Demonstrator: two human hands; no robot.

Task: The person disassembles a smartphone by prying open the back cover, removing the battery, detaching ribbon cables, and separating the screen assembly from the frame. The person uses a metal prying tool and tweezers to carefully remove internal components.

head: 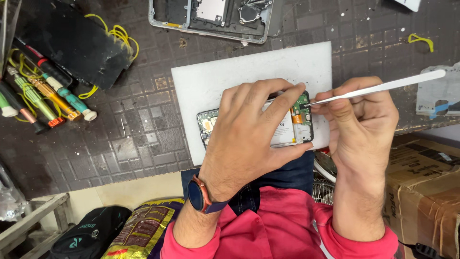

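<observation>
The worktop [143,144] is a dark, worn, square-patterned surface, scuffed and spotted. A white mat [211,81] lies on it near the front edge, and the opened phone [287,127] rests face down on that mat.

Progress, as judged: the back cover is already off, with battery and green circuit board exposed. A second stripped chassis [211,19] lies at the far edge of the worktop. Work on the board end of the phone appears to be under way; the battery is still seated and no reassembly is seen.

The left hand [249,129] is laid over the phone, fingers spread and pressing it down; a wristwatch [199,194] is worn. The right hand [362,120] is closed in a pinch on metal tweezers [378,88], whose tip is set at the board near an orange flex connector [297,118].

At left, screwdrivers [43,96] lie bundled beside a black block [67,43] with yellow cord [117,36]. Below the edge are seen a cardboard box [424,192], a black bag [88,235] and a printed foil packet [143,225].
</observation>
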